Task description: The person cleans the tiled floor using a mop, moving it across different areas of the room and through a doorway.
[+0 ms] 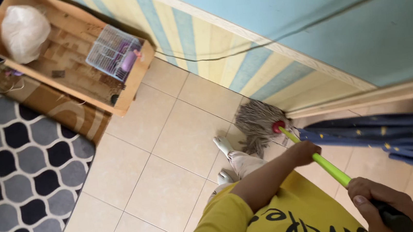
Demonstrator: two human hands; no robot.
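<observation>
A mop with a grey string head (255, 122), a red collar and a bright green handle (330, 168) rests on the beige tile floor at the foot of the striped wall. My left hand (302, 152) is closed around the green handle a little above the mop head, the arm in a yellow sleeve. Lower right, my right hand (381, 203) grips the black top end of the handle. My feet in light socks (223, 145) stand just left of the mop head.
A wooden box shelf (126, 95) at upper left holds a white plastic bag (24, 32) and a small wire cage (113, 52). A black and grey patterned rug (14, 179) covers the floor on the left. Dark blue starred fabric (395, 137) hangs at right. A cable runs along the wall.
</observation>
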